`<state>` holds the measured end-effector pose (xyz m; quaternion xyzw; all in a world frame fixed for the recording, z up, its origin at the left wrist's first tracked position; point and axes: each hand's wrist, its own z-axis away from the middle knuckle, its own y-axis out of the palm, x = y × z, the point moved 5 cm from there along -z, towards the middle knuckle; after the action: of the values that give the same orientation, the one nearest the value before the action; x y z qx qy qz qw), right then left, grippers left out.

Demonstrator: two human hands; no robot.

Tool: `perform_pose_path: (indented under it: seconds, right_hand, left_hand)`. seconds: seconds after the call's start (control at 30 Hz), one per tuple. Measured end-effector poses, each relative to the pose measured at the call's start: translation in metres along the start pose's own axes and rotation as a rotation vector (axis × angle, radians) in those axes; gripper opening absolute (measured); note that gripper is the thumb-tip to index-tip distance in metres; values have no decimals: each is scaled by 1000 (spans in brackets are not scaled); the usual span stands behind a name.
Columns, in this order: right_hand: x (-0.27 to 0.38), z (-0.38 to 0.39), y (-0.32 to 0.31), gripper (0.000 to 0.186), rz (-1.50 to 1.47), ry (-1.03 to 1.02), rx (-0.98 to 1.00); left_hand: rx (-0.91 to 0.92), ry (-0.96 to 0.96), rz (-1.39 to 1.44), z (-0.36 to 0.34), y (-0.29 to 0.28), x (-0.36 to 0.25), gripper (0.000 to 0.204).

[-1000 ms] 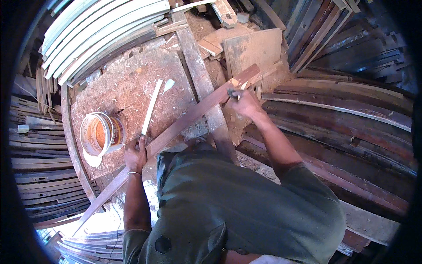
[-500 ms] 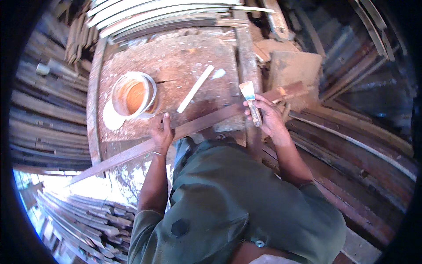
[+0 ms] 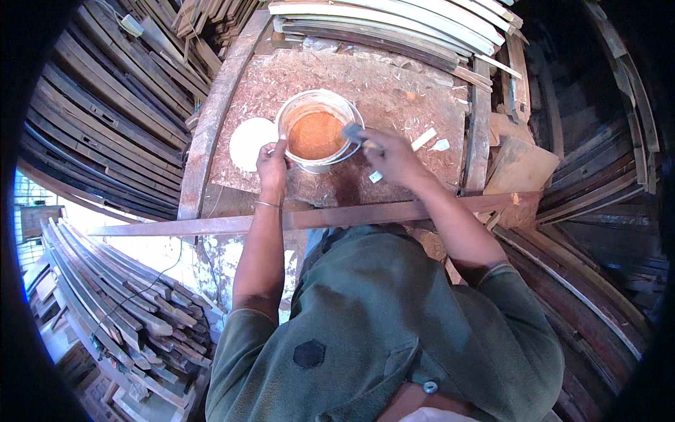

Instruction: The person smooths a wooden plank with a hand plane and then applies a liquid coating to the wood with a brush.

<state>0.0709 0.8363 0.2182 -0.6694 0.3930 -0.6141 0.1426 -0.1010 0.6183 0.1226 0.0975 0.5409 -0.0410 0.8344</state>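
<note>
My left hand (image 3: 273, 165) grips the near-left rim of a white plastic bucket (image 3: 318, 167) that holds orange-brown paste (image 3: 309, 137). My right hand (image 3: 394, 162) holds a putty knife (image 3: 352, 132), its blade over the right side of the paste. A white round lid (image 3: 247, 144) lies left of the bucket. A long reddish-brown plank (image 3: 313, 218) runs crosswise beneath my forearms. To the right of my right hand lie a pale strip (image 3: 426, 138) and a small white scrap (image 3: 440, 145) on the dusty board (image 3: 404, 77).
White strips (image 3: 387, 21) are stacked at the bench's far edge. Dark timber stacks (image 3: 112, 133) line the left, more planks (image 3: 587, 295) the right. A pile of battens (image 3: 119, 295) with a loose cable lies at lower left. A square board (image 3: 520, 165) leans at right.
My left hand left the plank and now grips the bucket rim. My right hand, with the putty knife, moved left from the plank to over the paste. The view has turned.
</note>
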Motion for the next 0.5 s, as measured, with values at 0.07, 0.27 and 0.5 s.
perform_pose_path:
  seconds: [0.07, 0.27, 0.5]
  right_hand:
    - [8, -6, 26, 32, 114, 75, 20]
    - [22, 27, 22, 33, 279, 142, 107]
    - [-12, 23, 23, 22, -784, 876, 114]
  left_hand:
    - [10, -39, 79, -1, 1, 2, 28]
    - [37, -55, 170, -1, 2, 9, 29]
    - [104, -61, 222, 3, 4, -1, 28]
